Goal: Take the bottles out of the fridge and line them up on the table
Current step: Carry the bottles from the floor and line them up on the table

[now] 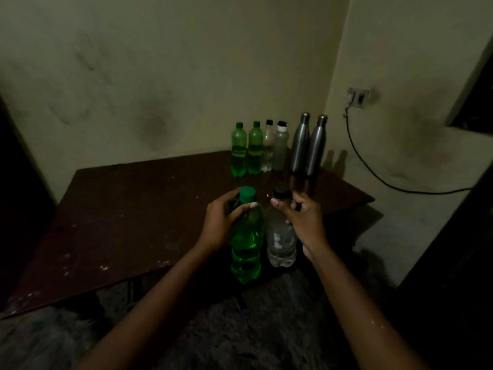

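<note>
My left hand point(221, 222) grips the neck of a green plastic bottle point(246, 244) with a green cap, held upright above the near edge of the dark table point(128, 214). Close beside it, my right hand point(301, 220) holds a clear bottle point(280, 244) with a black cap by its neck. Along the table's far edge by the wall stands a row: two green bottles point(246, 150), two clear bottles point(274, 148) and two steel flasks point(306, 145). The fridge is out of view.
The table sits in a corner of pale, stained walls. A wall socket point(356, 97) with a black cable point(373, 172) hangs on the right wall. A dark furry rug point(240, 329) covers the floor below me. The room is dim.
</note>
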A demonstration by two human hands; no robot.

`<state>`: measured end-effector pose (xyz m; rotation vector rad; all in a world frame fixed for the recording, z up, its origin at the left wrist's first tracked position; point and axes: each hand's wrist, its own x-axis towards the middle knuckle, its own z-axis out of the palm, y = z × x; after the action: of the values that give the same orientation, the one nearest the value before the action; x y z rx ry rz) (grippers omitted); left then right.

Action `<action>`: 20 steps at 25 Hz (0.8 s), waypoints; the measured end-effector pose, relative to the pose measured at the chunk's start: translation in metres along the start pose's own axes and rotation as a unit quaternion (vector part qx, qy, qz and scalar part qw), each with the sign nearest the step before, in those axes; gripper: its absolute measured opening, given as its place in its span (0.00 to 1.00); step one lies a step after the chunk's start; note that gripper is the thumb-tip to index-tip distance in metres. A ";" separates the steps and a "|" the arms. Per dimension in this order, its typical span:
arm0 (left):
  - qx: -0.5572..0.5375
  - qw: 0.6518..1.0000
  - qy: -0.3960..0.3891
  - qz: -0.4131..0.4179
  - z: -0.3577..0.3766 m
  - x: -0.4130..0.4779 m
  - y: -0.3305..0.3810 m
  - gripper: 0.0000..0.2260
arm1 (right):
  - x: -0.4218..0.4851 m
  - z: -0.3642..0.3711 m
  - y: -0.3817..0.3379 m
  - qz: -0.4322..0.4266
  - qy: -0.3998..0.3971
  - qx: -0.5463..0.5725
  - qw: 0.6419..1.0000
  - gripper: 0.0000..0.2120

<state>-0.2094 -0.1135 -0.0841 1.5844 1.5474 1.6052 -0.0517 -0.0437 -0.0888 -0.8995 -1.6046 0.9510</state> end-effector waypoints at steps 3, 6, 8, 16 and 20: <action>-0.011 1.000 0.019 -0.004 0.000 0.051 -0.016 0.17 | 0.059 0.012 0.008 -0.015 -0.018 0.017 1.000 0.16; 0.007 0.999 0.033 0.014 -0.007 0.110 -0.036 0.16 | 0.124 0.033 0.023 -0.006 -0.024 0.054 0.998 0.16; 0.026 0.998 0.031 0.038 -0.018 0.148 -0.051 0.14 | 0.166 0.051 0.032 -0.005 -0.036 0.071 0.997 0.14; 0.091 0.992 0.081 0.018 -0.066 0.310 -0.144 0.17 | 0.336 0.155 0.075 0.064 -0.085 0.101 0.989 0.14; 0.125 0.985 0.118 0.002 -0.085 0.374 -0.194 0.17 | 0.410 0.211 0.095 0.068 -0.103 0.072 0.990 0.06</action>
<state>-0.4631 0.2325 -0.0702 1.5646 1.9373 1.7060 -0.3307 0.3336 -0.0524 -0.8400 -1.6374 1.2741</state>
